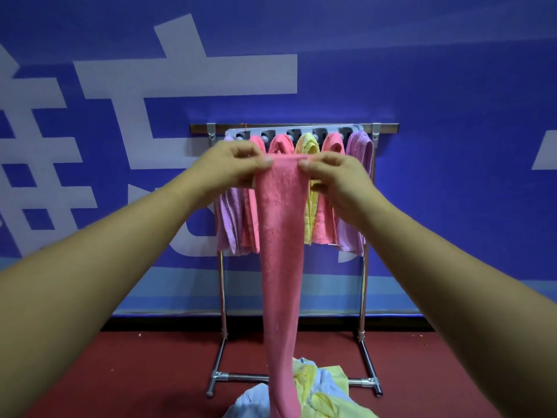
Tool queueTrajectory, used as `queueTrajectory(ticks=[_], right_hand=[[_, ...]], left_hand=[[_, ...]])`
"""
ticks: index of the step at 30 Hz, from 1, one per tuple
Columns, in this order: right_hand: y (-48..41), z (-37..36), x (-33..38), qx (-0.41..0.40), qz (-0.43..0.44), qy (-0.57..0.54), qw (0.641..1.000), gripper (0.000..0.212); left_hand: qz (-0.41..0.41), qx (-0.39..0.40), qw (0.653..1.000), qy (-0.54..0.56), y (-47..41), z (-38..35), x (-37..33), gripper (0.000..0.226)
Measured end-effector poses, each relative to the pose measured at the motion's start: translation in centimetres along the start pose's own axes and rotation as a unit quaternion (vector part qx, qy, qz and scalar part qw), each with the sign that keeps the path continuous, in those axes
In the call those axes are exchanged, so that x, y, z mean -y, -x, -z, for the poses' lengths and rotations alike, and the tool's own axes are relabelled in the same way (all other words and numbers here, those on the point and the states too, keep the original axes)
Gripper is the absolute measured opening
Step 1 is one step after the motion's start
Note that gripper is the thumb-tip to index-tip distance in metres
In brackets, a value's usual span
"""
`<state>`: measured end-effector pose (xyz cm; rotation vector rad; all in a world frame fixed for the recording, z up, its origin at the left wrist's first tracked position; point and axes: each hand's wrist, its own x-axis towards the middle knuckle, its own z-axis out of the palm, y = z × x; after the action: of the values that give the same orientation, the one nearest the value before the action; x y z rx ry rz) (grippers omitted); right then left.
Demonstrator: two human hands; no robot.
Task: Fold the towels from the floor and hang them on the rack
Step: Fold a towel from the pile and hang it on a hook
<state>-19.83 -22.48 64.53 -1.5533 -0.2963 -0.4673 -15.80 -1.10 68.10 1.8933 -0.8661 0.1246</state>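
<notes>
A long pink towel point(280, 267) hangs straight down in front of me, its lower end reaching the pile on the floor. My left hand point(238, 164) pinches its top left corner and my right hand point(334, 176) pinches the top right corner, both held close together at rack height. Behind them stands a metal towel rack point(366, 297) with several folded towels point(358, 164) over its grey bar: purple, pink and yellow ones. A pile of pale blue and yellow towels point(325, 393) lies on the red floor at the rack's foot.
The rack stands against a blue wall point(452, 86) with large white characters. Its base bars point(217, 378) stick out onto the red floor point(135, 372) on both sides of the towel pile.
</notes>
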Motion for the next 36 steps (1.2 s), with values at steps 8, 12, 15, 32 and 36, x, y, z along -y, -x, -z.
queueTrajectory(ticks=[8, 12, 15, 32, 36], right_hand=[[0.3, -1.0, -2.4, -0.049, -0.025, 0.05, 0.997, 0.011], [0.1, -1.6, -1.2, -0.041, -0.01, 0.01, 0.999, 0.009], [-0.1, -1.6, -0.9, -0.033, -0.011, 0.003, 0.999, 0.011], [0.0, -0.6, -0.3, 0.082, -0.064, 0.019, 0.994, 0.036], [-0.6, -0.2, 0.0, 0.104, -0.017, 0.195, 0.975, 0.02]], left_hand=[[0.03, -0.033, 0.999, -0.003, 0.3, -1.4, 3.4, 0.011], [-0.003, -0.079, 0.997, 0.012, -0.1, -1.8, 3.7, 0.01], [0.014, -0.073, 0.997, 0.036, -0.4, -1.7, 4.0, 0.042], [0.049, -0.09, 0.992, 0.072, -0.6, -3.4, 3.1, 0.014], [0.051, -0.087, 0.993, 0.06, -0.3, -3.7, 3.5, 0.015]])
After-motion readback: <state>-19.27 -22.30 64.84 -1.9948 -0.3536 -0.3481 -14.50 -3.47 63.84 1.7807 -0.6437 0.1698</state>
